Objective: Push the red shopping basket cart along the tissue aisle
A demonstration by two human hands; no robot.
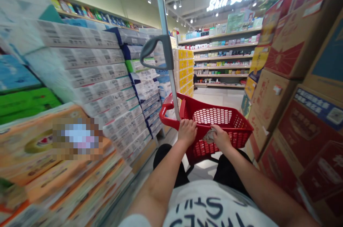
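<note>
A red plastic shopping basket on wheels point(235, 123) stands in the aisle right in front of me, and nothing shows inside it. My left hand point(187, 131) is closed over the near rim of the basket, beside the grey pull-handle pole point(167, 46) that rises from it. My right hand point(220, 137) grips the same rim further right and also holds a small crumpled grey-white thing, perhaps a cloth or paper, against it.
Stacked packs of tissue and paper goods point(93, 77) wall the left side. Piled cardboard boxes point(297, 87) wall the right. The pale floor of the aisle point(217, 96) runs ahead to shelves of small products point(222, 59) at the far end.
</note>
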